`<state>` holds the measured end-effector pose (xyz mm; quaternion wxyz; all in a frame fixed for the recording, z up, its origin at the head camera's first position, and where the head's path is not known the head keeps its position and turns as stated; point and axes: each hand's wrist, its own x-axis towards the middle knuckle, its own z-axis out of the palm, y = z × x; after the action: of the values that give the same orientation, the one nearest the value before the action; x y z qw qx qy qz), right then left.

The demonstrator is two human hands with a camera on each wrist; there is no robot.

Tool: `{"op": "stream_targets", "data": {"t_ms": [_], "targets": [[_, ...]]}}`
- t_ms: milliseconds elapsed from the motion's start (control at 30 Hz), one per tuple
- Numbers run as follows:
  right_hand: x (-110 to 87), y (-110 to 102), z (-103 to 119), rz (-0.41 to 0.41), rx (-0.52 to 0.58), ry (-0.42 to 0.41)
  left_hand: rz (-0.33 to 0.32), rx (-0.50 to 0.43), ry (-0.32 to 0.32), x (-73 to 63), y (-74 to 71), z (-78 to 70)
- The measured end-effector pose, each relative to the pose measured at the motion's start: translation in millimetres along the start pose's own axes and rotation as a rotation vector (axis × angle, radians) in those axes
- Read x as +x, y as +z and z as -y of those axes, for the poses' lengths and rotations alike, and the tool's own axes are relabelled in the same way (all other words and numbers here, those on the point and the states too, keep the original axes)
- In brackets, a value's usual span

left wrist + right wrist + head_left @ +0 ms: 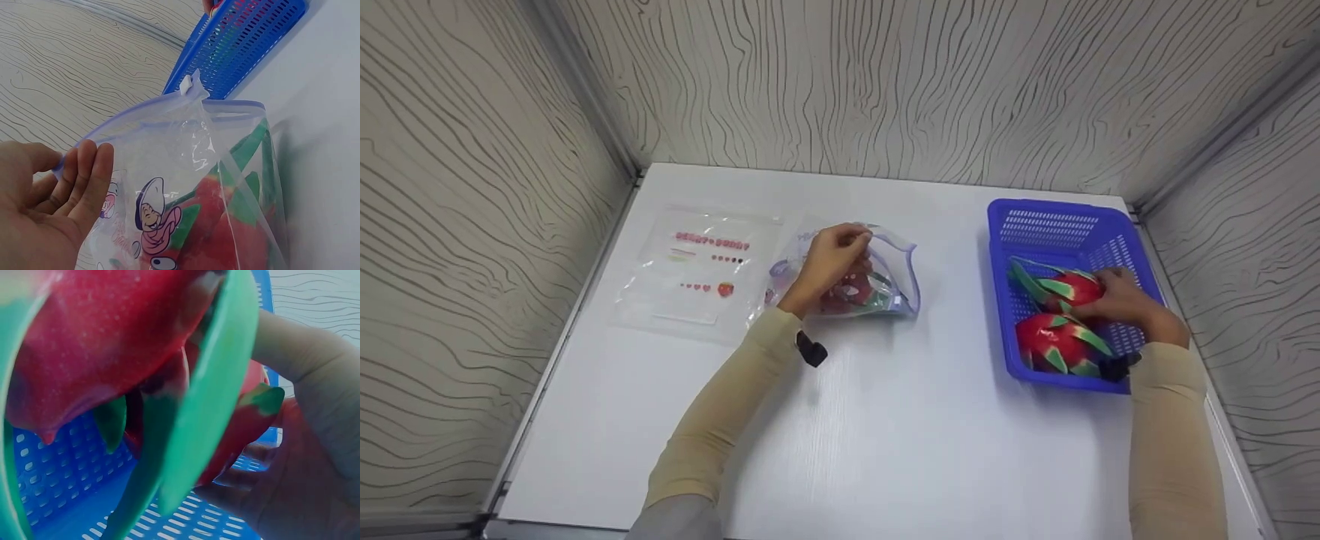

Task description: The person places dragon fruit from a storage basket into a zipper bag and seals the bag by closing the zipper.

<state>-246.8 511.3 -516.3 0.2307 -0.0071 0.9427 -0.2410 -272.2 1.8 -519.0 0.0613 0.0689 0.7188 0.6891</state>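
Note:
My left hand [836,262] pinches the purple rim of a clear zip bag [163,135] between thumb and fingers. The bag stands with its mouth apart, and a red dragon fruit [225,230] with green scales is inside it. In the right wrist view, my right hand [304,422] has thumb and fingers curled round a dragon fruit [239,427], partly hidden by green scales. That fruit is in the blue basket [1000,300]. Nearer the basket's front lies another dragon fruit [1050,341], apart from the fingers.
Flat on the white table [885,450], left of the bag, lie clear printed bags [697,262] with red lettering. A white slider [186,84] sits on the open bag's zip. Wood-patterned walls [885,90] surround the table.

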Motion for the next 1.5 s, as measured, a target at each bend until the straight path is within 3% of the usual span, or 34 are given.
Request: {"op": "stream_targets", "data": {"t_ms": [267,567,833,1500], "targets": [[2.6,2,-2,0.074,0.141,-0.008,-0.003,0.021,-0.024,-0.3,0.5,1.2],[9.2,3,4,0.142,0.134,0.067,-0.002,0.009,-0.035,0.9,0.8,0.9],[13.8,4,8,0.102,0.087,0.03,-0.002,0.052,-0.007,-1.0,-1.6,-0.8],[11.6,3,10,0.036,0.053,0.025,0.009,0.059,-0.021,-1.8,-1.8,0.3]]}}
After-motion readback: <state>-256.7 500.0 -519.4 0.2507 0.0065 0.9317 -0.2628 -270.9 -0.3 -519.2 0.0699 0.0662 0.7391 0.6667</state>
